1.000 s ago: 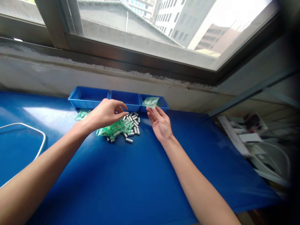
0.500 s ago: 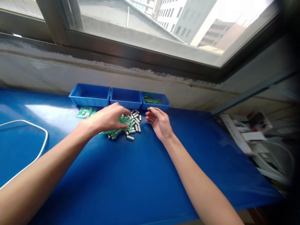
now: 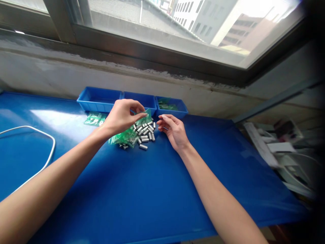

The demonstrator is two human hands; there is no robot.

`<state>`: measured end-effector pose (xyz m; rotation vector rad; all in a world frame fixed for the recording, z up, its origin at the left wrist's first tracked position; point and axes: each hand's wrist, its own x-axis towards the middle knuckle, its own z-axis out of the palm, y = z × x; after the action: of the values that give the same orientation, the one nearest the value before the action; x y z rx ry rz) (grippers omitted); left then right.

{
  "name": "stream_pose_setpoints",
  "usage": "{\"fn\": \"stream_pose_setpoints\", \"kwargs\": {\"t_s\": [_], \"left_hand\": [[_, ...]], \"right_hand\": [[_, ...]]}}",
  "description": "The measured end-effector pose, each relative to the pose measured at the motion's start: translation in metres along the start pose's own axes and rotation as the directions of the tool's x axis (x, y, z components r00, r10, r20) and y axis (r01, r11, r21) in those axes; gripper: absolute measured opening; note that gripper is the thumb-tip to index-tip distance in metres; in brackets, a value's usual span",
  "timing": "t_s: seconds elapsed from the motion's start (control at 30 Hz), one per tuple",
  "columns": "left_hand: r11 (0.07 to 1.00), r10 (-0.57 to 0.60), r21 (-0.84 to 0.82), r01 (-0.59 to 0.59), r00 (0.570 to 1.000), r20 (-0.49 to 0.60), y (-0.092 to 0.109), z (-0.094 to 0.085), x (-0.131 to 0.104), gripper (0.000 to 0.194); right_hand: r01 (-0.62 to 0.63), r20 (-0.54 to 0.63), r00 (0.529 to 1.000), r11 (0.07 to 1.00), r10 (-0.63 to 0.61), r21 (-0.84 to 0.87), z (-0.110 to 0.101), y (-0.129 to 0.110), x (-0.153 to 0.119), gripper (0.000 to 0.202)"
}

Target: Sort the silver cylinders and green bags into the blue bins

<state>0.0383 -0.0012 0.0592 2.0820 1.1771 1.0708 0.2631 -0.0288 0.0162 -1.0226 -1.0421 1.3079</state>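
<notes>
My left hand (image 3: 125, 113) is closed, thumb against fingers, on a small green plastic bag (image 3: 148, 117). The bag hangs above a pile of short silver metal cylinders (image 3: 144, 131) on the blue tabletop. Beside that pile, below my left hand, more green plastic bags (image 3: 124, 137) lie heaped, some cylinders showing at their lower edge. To the right of the pile is my right hand (image 3: 174, 132), palm turned inward, with fingers loosely curled and apart. Nothing shows between its fingers.
Three blue bins stand by the wall: a left bin (image 3: 98, 107), a middle bin (image 3: 152, 109) and a right bin (image 3: 185, 112) holding green bags. A flat green bag (image 3: 94, 119) lies before the left one. A white cable (image 3: 52, 149) curves at left; assorted items (image 3: 280, 147) sit at right.
My left hand has risen from the heap and moved slightly away from me with a green bag in its fingers. My right hand keeps nearly the same pose.
</notes>
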Motion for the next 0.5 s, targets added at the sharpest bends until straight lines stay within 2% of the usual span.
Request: {"fn": "stream_pose_setpoints", "kwargs": {"t_s": [0.1,0.2,0.4,0.5], "left_hand": [[0.989,-0.086,-0.119,0.086,0.996,0.005,0.002,0.0,-0.001,0.043],[0.973,-0.132,-0.183,0.137,0.99,0.043,0.006,-0.001,-0.001,0.05],[0.954,-0.11,-0.269,0.134,0.989,0.103,0.012,0.0,-0.002,0.05],[0.961,-0.095,-0.248,0.123,0.988,0.12,0.012,0.0,-0.002,0.048]], "right_hand": [[0.056,0.061,0.997,0.992,-0.05,-0.109,0.004,0.001,-0.003,0.029],[0.09,0.108,0.991,0.986,-0.075,-0.142,0.008,0.0,-0.005,0.03],[0.073,0.121,0.991,0.992,-0.061,-0.104,0.006,0.001,-0.004,0.034],[0.043,0.134,0.99,0.995,-0.031,-0.087,0.005,0.002,-0.004,0.03]]}}
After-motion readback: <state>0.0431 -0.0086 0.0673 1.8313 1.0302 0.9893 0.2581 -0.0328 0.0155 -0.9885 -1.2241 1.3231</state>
